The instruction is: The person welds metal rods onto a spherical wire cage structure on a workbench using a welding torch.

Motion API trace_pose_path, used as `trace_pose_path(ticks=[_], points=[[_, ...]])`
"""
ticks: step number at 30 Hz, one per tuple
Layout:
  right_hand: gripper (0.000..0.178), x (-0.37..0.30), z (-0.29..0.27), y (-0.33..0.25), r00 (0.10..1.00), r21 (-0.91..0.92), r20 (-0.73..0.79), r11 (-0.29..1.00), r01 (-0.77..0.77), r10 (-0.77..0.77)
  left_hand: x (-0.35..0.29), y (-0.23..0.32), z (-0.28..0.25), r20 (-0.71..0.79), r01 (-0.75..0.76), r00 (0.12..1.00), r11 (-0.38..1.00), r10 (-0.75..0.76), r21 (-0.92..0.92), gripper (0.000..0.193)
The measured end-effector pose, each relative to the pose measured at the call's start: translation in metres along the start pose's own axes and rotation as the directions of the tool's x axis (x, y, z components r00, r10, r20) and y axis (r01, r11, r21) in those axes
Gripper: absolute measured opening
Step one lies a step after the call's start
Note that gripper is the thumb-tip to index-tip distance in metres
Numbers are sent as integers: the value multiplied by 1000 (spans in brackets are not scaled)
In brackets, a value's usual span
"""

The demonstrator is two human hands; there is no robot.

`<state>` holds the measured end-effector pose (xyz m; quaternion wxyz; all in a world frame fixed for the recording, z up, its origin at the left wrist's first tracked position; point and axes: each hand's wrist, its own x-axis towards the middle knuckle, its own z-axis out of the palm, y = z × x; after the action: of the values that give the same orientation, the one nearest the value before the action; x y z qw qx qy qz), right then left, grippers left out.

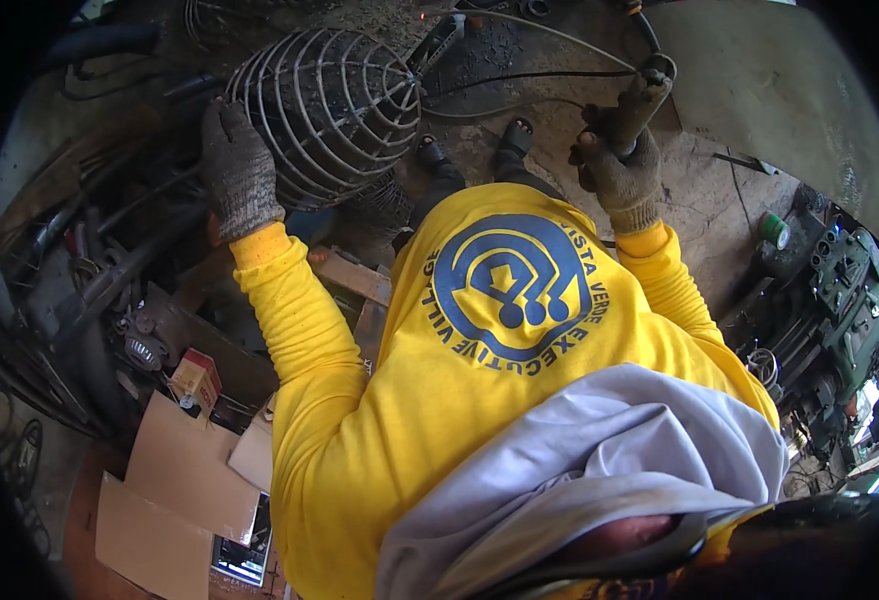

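A rounded cage of bent metal rods point(325, 112), tapering to a point at its right end, is in front of me on the left. My left hand point(238, 165), in a dark knit glove, is closed on the cage's left edge, its fingertips partly hidden. Out to the right, my right hand point(620, 175), gloved too, is wrapped round a grey, cylindrical hand tool point(638, 112). A dark cable with an orange band meets the tool's upper end. Its exact kind is unclear, and it is apart from the cage.
Cables point(535, 75) cross the floor ahead, above my sandalled feet. A large flat sheet point(770, 90) lies far right. Green machinery point(845, 300) and a green can point(775, 232) stand on the right. Cardboard boxes point(185, 465) and metal clutter point(110, 300) fill the left.
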<state>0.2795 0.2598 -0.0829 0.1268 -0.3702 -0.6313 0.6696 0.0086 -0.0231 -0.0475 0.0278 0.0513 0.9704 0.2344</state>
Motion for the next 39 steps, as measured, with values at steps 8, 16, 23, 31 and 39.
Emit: trace_pose_path(ticks=[8, 16, 23, 31, 39], points=[[39, -14, -9, 5, 993, -14, 106, 998, -57, 58, -2, -3, 1, 10, -11, 1000, 998, 11, -63, 50], [43, -5, -3, 12, 994, -161, 102, 987, -17, 34, 0, -4, 5, 21, -10, 1000, 996, 12, -94, 51], [41, -2, -2, 18, 982, -206, 158, 969, 135, -103, -3, 3, -1, 25, 30, 999, 998, -28, -58, 51], [42, -1, 0, 12, 971, -216, 183, 957, 192, -154, 0, -5, 0, 6, -24, 1000, 999, 25, -31, 50], [38, 1, 0, 18, 958, -219, 206, 945, 243, -199, 1, -4, -1, -1, -33, 999, 999, 33, 1, 50]])
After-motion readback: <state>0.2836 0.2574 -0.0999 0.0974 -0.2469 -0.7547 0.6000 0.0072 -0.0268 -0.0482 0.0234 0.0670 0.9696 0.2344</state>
